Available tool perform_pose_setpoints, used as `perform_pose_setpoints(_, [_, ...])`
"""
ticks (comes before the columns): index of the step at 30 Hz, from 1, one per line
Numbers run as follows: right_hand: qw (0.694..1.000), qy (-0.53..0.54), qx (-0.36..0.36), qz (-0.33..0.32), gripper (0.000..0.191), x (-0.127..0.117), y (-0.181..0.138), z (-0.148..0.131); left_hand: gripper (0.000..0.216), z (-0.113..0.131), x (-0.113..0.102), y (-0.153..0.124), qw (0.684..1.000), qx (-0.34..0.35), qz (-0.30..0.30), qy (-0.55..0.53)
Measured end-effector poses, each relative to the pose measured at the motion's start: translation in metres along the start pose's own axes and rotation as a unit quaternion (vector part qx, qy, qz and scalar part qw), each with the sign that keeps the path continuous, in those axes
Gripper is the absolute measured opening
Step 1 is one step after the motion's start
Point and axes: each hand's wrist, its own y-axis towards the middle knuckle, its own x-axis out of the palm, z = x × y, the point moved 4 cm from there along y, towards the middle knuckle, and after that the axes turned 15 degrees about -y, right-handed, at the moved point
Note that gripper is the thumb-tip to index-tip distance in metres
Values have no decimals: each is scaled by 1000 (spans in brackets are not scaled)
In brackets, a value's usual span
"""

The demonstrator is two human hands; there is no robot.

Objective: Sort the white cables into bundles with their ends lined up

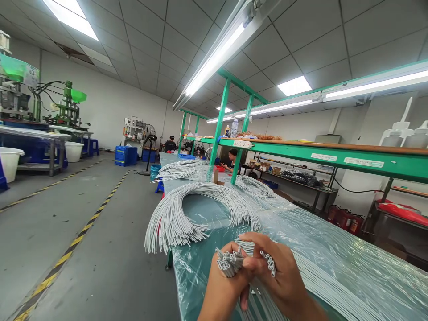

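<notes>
My left hand (224,281) is closed round a thick bundle of thin grey-white tubes (229,263), whose cut, hollow ends face me. Close against it, my right hand (279,267) is curled, with a smaller cluster of the same tubes (268,264) poking out between its fingers. Thumb and fingers of the right hand meet near the left bundle. More long tubes (334,281) run beneath the hands and along the table to the lower right. Beyond the hands lies a big curved bunch of tubes (174,214), its ends hanging past the table's left edge.
Clear plastic film covers the green table (190,267). A green shelf frame (301,154) with a power strip (242,144) rises over it. Further tube coils (256,186) lie behind. Two people sit in the background. Left are a taped floor, blue crates (125,156) and machines.
</notes>
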Motion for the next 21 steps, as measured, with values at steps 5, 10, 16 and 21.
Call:
perform_pose_setpoints(5, [999, 23, -33, -6, 33, 1, 5, -3, 34, 9, 5, -3, 999, -21, 3, 35])
perform_pose_setpoints(10, [999, 26, -41, 2, 23, 2, 4, -5, 40, 11, 7, -4, 999, -9, -13, 42])
perform_pose_setpoints(16, [998, 49, 5, 41, 29, -6, -1, -2, 38, 0, -1, -1, 999, 13, -33, 16])
perform_pose_setpoints(21, [998, 39, 23, 36, 27, -6, -4, 2, 39, 1, -2, -3, 1000, 9, -16, 14])
